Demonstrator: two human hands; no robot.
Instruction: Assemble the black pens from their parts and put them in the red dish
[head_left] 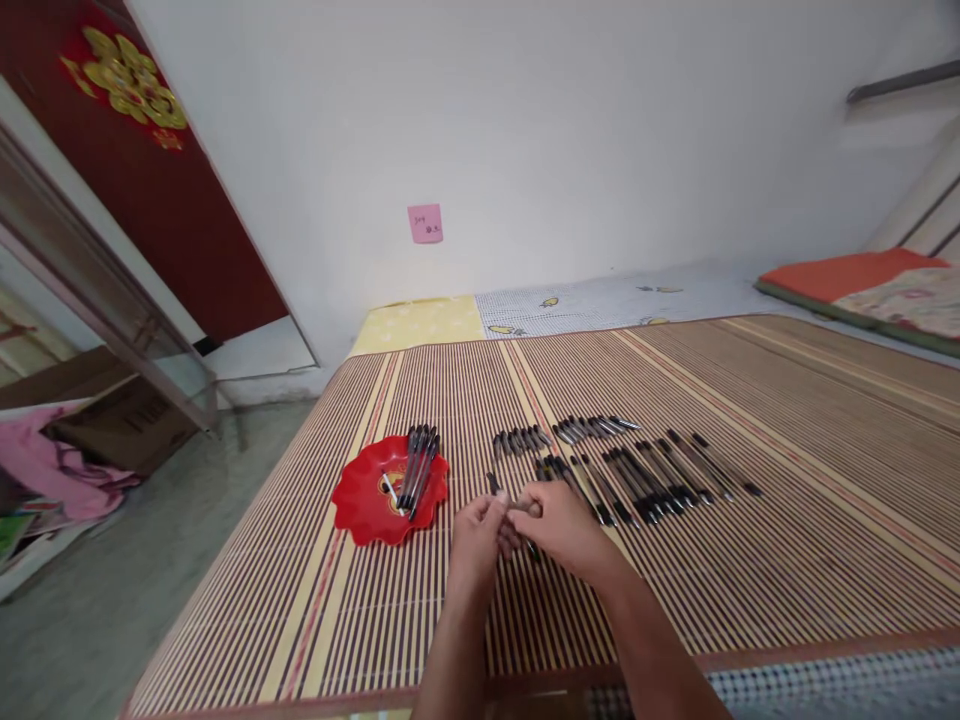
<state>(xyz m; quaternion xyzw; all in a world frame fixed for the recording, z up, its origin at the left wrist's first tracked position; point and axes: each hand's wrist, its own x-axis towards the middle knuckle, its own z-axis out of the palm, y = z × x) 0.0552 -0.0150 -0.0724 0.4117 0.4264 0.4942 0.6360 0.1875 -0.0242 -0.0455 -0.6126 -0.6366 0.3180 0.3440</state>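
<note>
My left hand (478,535) and my right hand (559,520) meet low over the striped mat, fingertips pinched together. A pen is between them, mostly hidden by the fingers; a dark end (492,483) shows above the left fingers. Just beyond them lies a row of short dark-ended pen parts (520,440), with a second such group (594,429) to its right. Several long, slim pens (652,480) are lined up slantwise to the right of my right hand. On the left, a red scalloped plate (360,500) holds a bundle of black-capped clear pens (420,470) and a small white stick (392,492).
The striped bamboo mat (300,600) covers a bed against a white wall bearing a pink note (425,223). Folded orange bedding (840,280) lies at the far right. At left are a glass-paned door (161,350), a cardboard box (127,430) and pink cloth (82,455).
</note>
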